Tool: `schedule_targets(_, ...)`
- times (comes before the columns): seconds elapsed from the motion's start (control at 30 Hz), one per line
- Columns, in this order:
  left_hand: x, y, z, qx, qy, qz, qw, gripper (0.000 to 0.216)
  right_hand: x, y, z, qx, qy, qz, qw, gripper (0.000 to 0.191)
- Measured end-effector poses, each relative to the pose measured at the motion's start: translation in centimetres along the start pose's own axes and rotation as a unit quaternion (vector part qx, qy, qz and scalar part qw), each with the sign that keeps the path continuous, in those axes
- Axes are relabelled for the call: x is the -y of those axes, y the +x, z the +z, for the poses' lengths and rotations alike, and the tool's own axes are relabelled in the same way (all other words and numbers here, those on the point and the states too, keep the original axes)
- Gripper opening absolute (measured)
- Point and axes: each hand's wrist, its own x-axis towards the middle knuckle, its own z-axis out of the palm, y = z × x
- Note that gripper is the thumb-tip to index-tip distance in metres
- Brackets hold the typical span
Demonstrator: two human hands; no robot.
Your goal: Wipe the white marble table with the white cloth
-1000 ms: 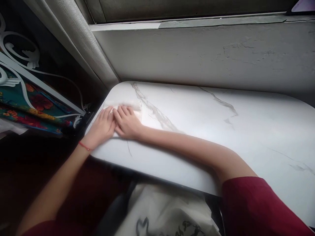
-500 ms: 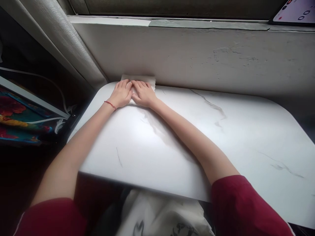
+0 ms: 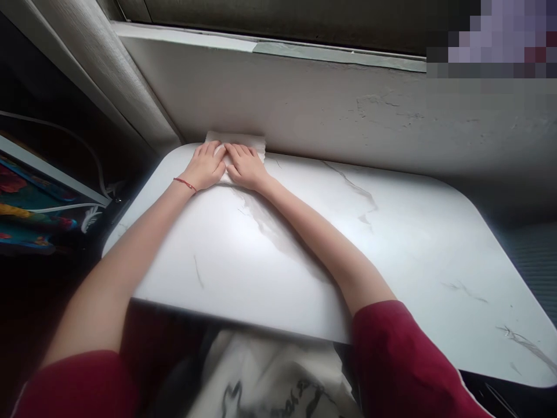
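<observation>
A white cloth or paper wipe (image 3: 258, 143) with a scalloped edge lies at the far edge of the white marble-patterned table (image 3: 209, 244), its back part against the wall. My left hand (image 3: 206, 165) rests palm down on its left part, fingers stretched forward. Beside it, my right hand (image 3: 246, 166) presses flat on the wipe too, and the two hands nearly touch at the fingertips. Most of the wipe is hidden beneath them. A thin red bracelet (image 3: 185, 184) circles my left wrist.
Behind the table stands a wall (image 3: 304, 104) with a ledge above it. A pale curtain (image 3: 130, 75) hangs at the left, near white cables (image 3: 91, 217) and colourful fabric (image 3: 30, 215). Pale printed fabric (image 3: 265, 371) shows below the front edge. The upper right corner is pixelated.
The view has shifted to the right, so the table's right end now shows. Both hands keep their place on the wipe, with no clear movement across the table.
</observation>
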Motion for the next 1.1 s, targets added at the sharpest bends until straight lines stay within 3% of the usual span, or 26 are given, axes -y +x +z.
schedule_targets(0.13,-2.2,-1.4,-1.2,0.019,0.068,0.001,0.997,0.055,0.5,-2.1,-0.8,0.008,0.007,-0.014,1.0,0.061)
schedule_targets(0.23,-4.7,-2.6,-2.8,0.029,0.115,0.046,0.992,0.051,0.3,-5.0,-1.6,0.007,0.011,-0.041,0.999,0.063)
schedule_targets(0.43,-11.8,-5.5,-4.2,0.036,0.135,0.174,0.975,0.028,-0.3,-14.9,-4.7,-0.016,0.023,-0.113,0.993,0.066)
schedule_targets(0.6,-17.3,-9.9,-3.9,-0.048,0.166,0.372,0.912,0.024,3.8,-24.8,-7.5,-0.019,-0.038,-0.073,0.996,0.067)
schedule_targets(0.7,-19.1,-12.4,-4.2,-0.12,0.145,0.449,0.874,0.03,6.5,-28.6,-8.4,-0.02,-0.107,-0.099,0.989,0.072)
schedule_targets(0.8,-20.5,-14.2,-4.3,-0.145,0.142,0.418,0.886,0.03,6.9,-29.2,-8.8,-0.025,-0.139,-0.123,0.982,0.072)
schedule_targets(0.93,-22.2,-14.7,-3.0,-0.119,0.252,0.264,0.923,0.035,3.9,-26.6,-8.5,-0.014,-0.088,-0.134,0.987,0.065)
schedule_targets(1.1,-23.1,-9.9,-0.9,-0.017,0.301,0.213,0.929,0.039,-1.5,-23.3,-7.8,-0.037,-0.028,-0.1,0.994,0.058)
